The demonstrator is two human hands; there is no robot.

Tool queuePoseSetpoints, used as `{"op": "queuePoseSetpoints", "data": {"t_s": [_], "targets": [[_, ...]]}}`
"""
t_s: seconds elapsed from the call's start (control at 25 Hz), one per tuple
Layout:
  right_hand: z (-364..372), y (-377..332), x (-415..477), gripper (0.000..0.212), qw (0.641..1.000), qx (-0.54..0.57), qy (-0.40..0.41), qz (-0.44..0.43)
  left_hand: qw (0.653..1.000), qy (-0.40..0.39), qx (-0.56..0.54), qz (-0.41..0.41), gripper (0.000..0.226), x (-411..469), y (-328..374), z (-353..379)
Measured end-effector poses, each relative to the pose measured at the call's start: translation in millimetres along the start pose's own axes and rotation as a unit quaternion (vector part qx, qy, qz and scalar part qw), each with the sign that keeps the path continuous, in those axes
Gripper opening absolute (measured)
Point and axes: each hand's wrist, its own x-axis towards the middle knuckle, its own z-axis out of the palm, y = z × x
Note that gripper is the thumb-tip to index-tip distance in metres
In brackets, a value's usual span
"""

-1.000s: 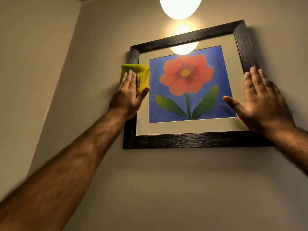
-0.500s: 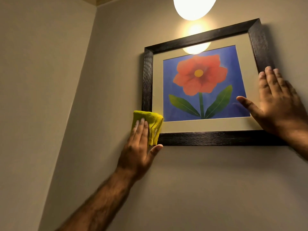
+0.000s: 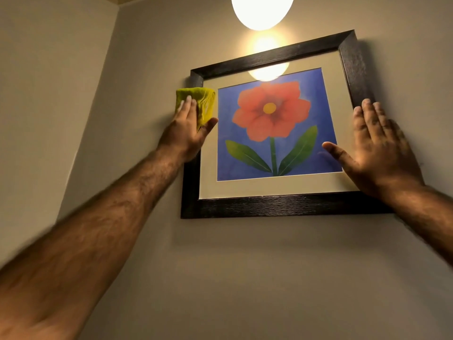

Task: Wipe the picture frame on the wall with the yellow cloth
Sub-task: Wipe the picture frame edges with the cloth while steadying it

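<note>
Picture frame (image 3: 277,207): dark wood, pale mount, red flower on blue; hung on the wall (image 3: 245,278), tilted slightly in this view, top rail rising toward 2 o'clock. Glass carries the reflection of the lamp (image 3: 263,11) hanging at 12 o'clock above the frame.

Yellow cloth (image 3: 204,101): folded into a pad, pressed against the left rail of the frame near its upper corner, at about 10 o'clock from the flower's centre. Overlaps rail and edge of mount.

Left hand (image 3: 186,133): grip flat rather than closed, fingers laid over the cloth, thumb hooked round its lower right edge; cloth pinned between palm and frame. Forearm blurred, suggesting motion.

Right hand (image 3: 377,153): grip open, holding nothing; palm and spread fingers flat on the right rail and adjoining wall at 3 o'clock, thumb reaching onto the glass. Judged to be steadying the frame.

Step in hand, as judged: wiping the left rail, cloth near the top of its travel.

Next move calls for: steady pressure along the rail without pushing sideways, then coverage of top rail, bottom rail and glass; right rail requires the bracing hand to shift. Risk: frame swinging on its hanger if bracing is released.
</note>
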Motion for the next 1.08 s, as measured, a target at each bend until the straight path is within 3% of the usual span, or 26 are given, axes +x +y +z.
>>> {"op": "queuePoseSetpoints", "data": {"t_s": [0.2,0.48,0.64,0.92,1.08], "targets": [[1,1,0,0.105,1.0,0.004,-0.002,0.001,0.999,0.003,0.017,0.036,0.093,-100,-2,7],[-3,-3,0,0.106,1.0,0.01,-0.01,0.005,0.99,-0.064,0.104,0.071,0.099,-197,-2,-6],[-4,-3,-1,0.106,1.0,0.01,-0.011,0.006,0.984,-0.079,0.126,0.094,0.102,-144,0,-18],[-3,-2,-2,0.104,1.0,0.001,-0.006,0.005,0.997,-0.041,0.063,0.0,0.103,17,11,-24],[-1,-1,-2,0.104,1.0,0.001,-0.002,0.002,0.999,-0.016,0.032,-0.011,0.103,21,10,-11]]}}
